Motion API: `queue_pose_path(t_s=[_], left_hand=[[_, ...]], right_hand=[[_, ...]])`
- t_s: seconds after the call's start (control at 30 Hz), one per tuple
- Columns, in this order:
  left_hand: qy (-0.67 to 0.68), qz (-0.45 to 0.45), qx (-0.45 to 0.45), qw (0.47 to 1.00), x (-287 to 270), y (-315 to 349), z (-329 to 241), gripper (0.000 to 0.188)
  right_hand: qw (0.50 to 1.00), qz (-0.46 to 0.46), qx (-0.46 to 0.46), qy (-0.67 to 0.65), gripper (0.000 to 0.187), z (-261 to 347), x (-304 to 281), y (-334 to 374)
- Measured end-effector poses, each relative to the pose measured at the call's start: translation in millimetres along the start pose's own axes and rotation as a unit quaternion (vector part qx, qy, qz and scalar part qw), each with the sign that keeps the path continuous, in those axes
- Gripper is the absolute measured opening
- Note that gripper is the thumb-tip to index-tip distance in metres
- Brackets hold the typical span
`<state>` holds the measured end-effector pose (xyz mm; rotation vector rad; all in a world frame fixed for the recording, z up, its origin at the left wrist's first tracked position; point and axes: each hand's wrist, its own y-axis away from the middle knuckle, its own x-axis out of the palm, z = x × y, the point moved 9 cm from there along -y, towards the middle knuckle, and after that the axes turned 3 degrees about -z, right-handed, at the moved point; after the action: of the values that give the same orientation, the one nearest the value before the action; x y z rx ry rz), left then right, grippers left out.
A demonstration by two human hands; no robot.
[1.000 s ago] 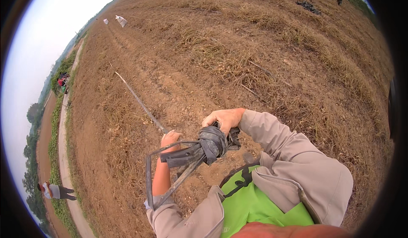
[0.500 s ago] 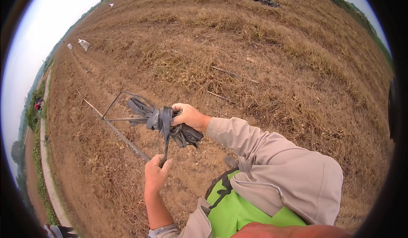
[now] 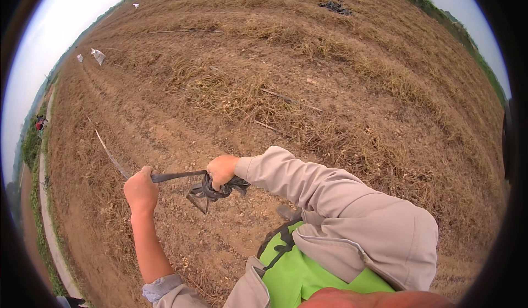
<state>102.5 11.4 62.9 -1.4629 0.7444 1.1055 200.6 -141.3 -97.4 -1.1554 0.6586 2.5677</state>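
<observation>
Black plastic tape (image 3: 179, 176) runs nearly level between the left hand (image 3: 141, 191), clenched on it at lower left, and the right hand (image 3: 223, 169), just left of centre, gripping a wound bundle (image 3: 229, 187), while a paler strip (image 3: 112, 158) stretches toward upper left.

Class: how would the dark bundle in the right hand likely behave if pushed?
The dark bundle is probably floppy: its folds look thin and crumpled. It seems unlikely to roll far, given its lumpy, uneven outline.

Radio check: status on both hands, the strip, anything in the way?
Left hand gripping dark strip. Right hand clutching black bundle. Strip spans between them, appears to run on past left hand. Nothing seen blocking it between hands.
</observation>
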Motion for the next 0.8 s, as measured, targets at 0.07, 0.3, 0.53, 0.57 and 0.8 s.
queue_pose_path(t_s=[0.07, 0.3, 0.53, 0.57, 0.8], left_hand=[[-0.011, 0.048, -0.013, 0.999, -4, 21, -27, 0.017], [0.470, 0.201, -0.102, 0.854, 92, 159, -91, 0.023], [0.200, 0.219, -0.066, 0.953, 161, 118, -4, 0.033], [0.183, 0.177, -0.126, 0.959, 143, 93, 22, 0.032], [0.048, 0.139, -0.072, 0.986, 38, 52, -28, 0.019]], right_hand=[[0.962, -0.205, 0.085, -0.160, 0.053, -33, -39, 2], [0.728, -0.052, -0.192, -0.656, 0.039, 11, -39, 57], [0.781, 0.403, -0.190, -0.437, 0.045, 56, 52, 84], [0.794, 0.418, -0.144, -0.417, 0.041, 50, 63, 76], [0.935, -0.157, 0.103, -0.301, 0.039, -46, -13, -5]])
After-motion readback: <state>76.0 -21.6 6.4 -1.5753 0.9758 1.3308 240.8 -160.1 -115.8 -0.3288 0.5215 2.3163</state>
